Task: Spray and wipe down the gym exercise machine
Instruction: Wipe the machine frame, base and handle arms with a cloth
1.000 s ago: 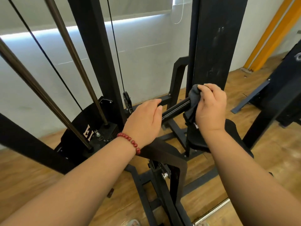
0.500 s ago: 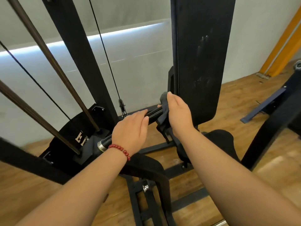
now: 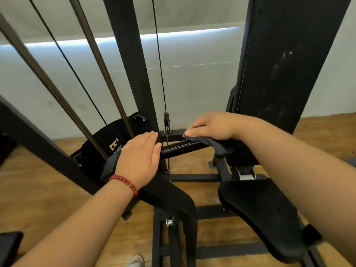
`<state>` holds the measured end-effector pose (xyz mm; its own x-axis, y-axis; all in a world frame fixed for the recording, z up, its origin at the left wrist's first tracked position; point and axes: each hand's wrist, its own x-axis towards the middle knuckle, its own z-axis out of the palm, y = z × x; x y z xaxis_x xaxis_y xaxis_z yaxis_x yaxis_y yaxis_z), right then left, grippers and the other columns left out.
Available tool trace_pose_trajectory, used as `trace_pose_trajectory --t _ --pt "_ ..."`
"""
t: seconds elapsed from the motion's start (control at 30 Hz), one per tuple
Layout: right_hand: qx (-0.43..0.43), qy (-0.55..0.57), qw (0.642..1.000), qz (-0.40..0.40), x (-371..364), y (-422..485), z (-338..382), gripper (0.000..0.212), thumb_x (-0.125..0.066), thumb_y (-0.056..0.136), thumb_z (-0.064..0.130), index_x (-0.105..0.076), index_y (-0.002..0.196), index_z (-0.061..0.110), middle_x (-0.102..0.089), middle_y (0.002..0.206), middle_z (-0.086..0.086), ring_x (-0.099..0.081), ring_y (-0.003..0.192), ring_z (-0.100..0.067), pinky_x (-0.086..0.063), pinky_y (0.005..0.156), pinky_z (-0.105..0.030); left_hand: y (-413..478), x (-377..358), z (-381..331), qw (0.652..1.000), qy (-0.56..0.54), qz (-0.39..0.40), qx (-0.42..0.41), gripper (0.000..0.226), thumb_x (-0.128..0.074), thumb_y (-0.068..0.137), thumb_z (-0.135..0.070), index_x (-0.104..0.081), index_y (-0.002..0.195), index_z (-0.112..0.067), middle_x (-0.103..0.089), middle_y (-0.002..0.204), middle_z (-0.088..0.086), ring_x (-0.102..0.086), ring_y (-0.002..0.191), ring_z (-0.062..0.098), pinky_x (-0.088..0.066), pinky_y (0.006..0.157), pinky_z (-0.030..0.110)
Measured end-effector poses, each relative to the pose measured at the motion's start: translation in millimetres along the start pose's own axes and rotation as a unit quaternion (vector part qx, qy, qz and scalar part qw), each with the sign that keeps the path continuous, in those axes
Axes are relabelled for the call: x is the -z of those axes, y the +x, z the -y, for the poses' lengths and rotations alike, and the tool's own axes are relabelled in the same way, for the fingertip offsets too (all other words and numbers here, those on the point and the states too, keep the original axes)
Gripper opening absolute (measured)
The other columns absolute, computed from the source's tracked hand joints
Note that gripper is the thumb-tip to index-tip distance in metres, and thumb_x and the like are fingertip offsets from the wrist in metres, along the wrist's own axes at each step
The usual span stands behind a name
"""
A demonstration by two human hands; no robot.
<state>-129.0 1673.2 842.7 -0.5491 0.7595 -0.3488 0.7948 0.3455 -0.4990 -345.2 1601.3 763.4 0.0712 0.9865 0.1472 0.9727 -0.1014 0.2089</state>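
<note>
A black gym machine fills the view, with a glossy black handle bar (image 3: 180, 149) running across the middle. My left hand (image 3: 140, 157), with a red bead bracelet at the wrist, wraps over the bar's left end. My right hand (image 3: 212, 127) presses a dark grey cloth (image 3: 213, 144) down over the bar's right part, fingers curled over the cloth. The cloth hangs down below the bar. The black back pad (image 3: 285, 60) stands upright at the right, and the black seat pad (image 3: 264, 214) lies below my right forearm. No spray bottle is in view.
Two slanted guide rods (image 3: 100, 64) and thin cables (image 3: 159, 60) rise at the left and centre, with the weight stack (image 3: 107, 141) behind my left hand. The machine's base frame (image 3: 173, 243) lies on the wooden floor. A white wall stands behind.
My right hand with the cloth has slid along the bar and now lies flatter over it. The view has shifted right and closer; my left hand keeps its hold on the bar's left end.
</note>
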Motion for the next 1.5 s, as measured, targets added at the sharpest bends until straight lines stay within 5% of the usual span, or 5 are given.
trace_pose_trajectory --t 0.3,0.7,0.9,1.2,1.5 --pt "0.063 -0.067 0.988 0.121 4.9 44.5 12.7 0.033 -0.052 0.095 0.049 -0.063 0.124 0.039 -0.054 0.098 0.032 -0.048 0.092 0.011 -0.029 0.082 -0.014 2.9 -10.9 8.9 1.000 -0.002 -0.016 -0.005 0.073 -0.003 0.092 -0.048 -0.051 0.139 -0.019 -0.059 0.134 -0.001 -0.051 0.126 0.016 -0.036 0.108 0.036" --pt "0.053 -0.095 0.983 0.148 1.9 61.5 23.0 0.035 -0.048 0.096 0.050 -0.062 0.122 0.030 -0.060 0.112 0.012 -0.053 0.106 -0.008 -0.035 0.099 -0.032 2.0 -11.7 13.0 0.999 -0.013 -0.023 -0.019 0.058 -0.016 0.099 -0.039 -0.055 0.135 -0.016 -0.064 0.125 0.001 -0.056 0.120 0.018 -0.040 0.103 0.034" --pt "0.020 -0.069 0.979 0.193 7.7 56.8 19.5 0.031 -0.049 0.097 0.045 -0.060 0.120 0.026 -0.062 0.108 0.009 -0.055 0.099 -0.006 -0.038 0.087 -0.025 -3.5 2.9 21.5 1.000 -0.012 0.006 0.017 0.048 -0.026 0.102 -0.036 -0.040 0.146 -0.019 -0.050 0.143 -0.002 -0.037 0.138 0.014 -0.010 0.118 0.030" --pt "0.058 -0.064 0.976 0.199 -30.9 103.1 61.5 0.013 -0.050 0.097 0.048 -0.059 0.093 0.040 -0.063 0.104 0.011 -0.056 0.104 -0.011 -0.037 0.102 -0.036 -19.3 13.3 64.5 0.994 -0.066 -0.005 0.090 0.046 -0.028 0.102 -0.034 -0.046 0.142 -0.018 -0.054 0.138 -0.001 -0.047 0.129 0.015 -0.034 0.109 0.031" --pt "0.005 0.041 0.959 0.281 -31.8 112.5 66.7 0.026 -0.051 0.098 0.039 -0.062 0.110 0.018 -0.072 0.107 -0.004 -0.066 0.102 -0.015 -0.045 0.094 -0.030 -19.3 2.6 67.8 0.983 -0.139 -0.026 0.118 0.044 -0.030 0.104 -0.032 -0.045 0.144 -0.021 -0.053 0.140 -0.002 -0.045 0.131 0.013 -0.035 0.107 0.029"
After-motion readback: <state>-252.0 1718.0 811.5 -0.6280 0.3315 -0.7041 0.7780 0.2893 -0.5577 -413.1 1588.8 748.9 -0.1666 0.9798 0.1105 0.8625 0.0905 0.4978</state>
